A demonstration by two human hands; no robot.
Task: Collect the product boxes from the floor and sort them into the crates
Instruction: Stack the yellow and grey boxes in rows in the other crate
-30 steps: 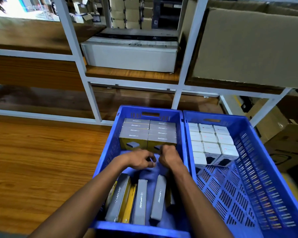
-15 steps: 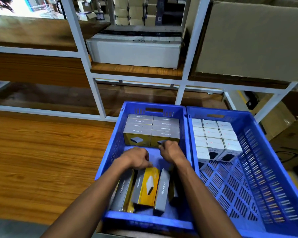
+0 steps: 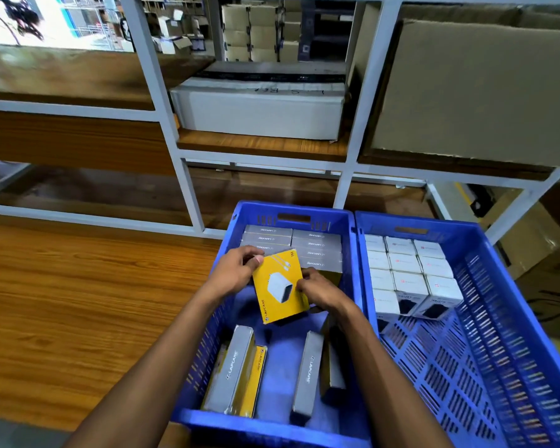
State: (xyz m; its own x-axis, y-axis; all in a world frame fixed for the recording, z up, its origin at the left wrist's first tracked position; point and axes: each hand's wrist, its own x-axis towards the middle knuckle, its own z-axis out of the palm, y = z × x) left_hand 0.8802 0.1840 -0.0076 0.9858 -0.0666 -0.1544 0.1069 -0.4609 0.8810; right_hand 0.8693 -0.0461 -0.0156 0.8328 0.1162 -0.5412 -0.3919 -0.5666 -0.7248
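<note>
**Yellow box held over the left crate**

From the head camera we see two blue crates side by side on a wooden floor [image 3: 62, 305], in front of a white metal rack [image 3: 172, 124]. Over the left crate [image 3: 291, 211] both hands hold a yellow product box [image 3: 280, 286] with a white charger printed on its face. The box is tilted, its printed face turned up toward us, and it sits above the crate's middle, clear of the boxes below.

The left hand [image 3: 236, 270] grips the box's upper left corner, thumb on the face and fingers curled behind. The right hand [image 3: 317, 289] pinches the box's right edge, fingers bent round it.

At the far end of the left crate we see grey-topped boxes [image 3: 291, 244] packed in neat rows against the wall. At the near end, several loose grey and yellow boxes [image 3: 236, 373] stand on edge, some leaning on each other.

The right crate [image 3: 498, 318] holds white boxes [image 3: 408, 266] packed in rows at its far left corner; the rest of its slotted floor shows.

On the rack's shelf lies a long white carton [image 3: 259, 111], and to the right a large brown carton [image 3: 479, 92]. More brown cartons [image 3: 543, 263] stand on the floor right of the crates.
</note>
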